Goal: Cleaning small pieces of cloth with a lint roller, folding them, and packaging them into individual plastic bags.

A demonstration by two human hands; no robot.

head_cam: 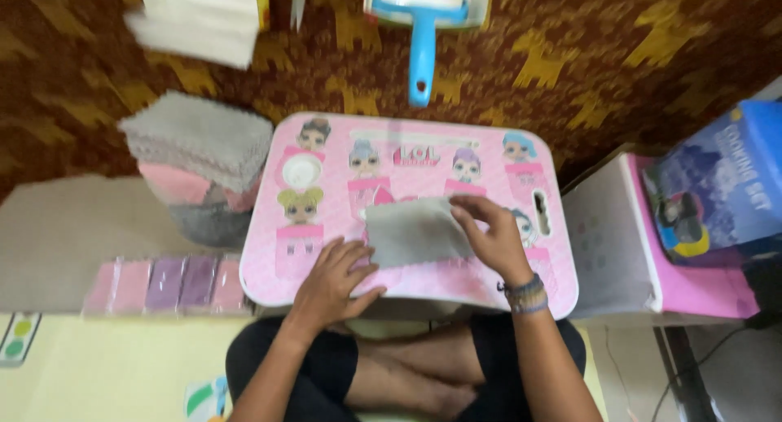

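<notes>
Left hand (332,277) fingers spread flat, right hand (489,235) fingers pinching a half-folded grey cloth (414,231) on a pink lap table (326,259); an unfolded stack (199,145) waits nearby.

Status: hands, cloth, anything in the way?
Left hand flat on grey cloth. Right hand pinching its right edge. Cloth flat on pink table. Nothing in the way.

Your right hand (493,239) covers the right edge of the grey cloth (415,230); your left hand (334,275) hides its lower-left corner. Above both hands, the blue-handled brush (422,39) and white stack (199,19) are cropped by the top edge, motion-blurred.
</notes>
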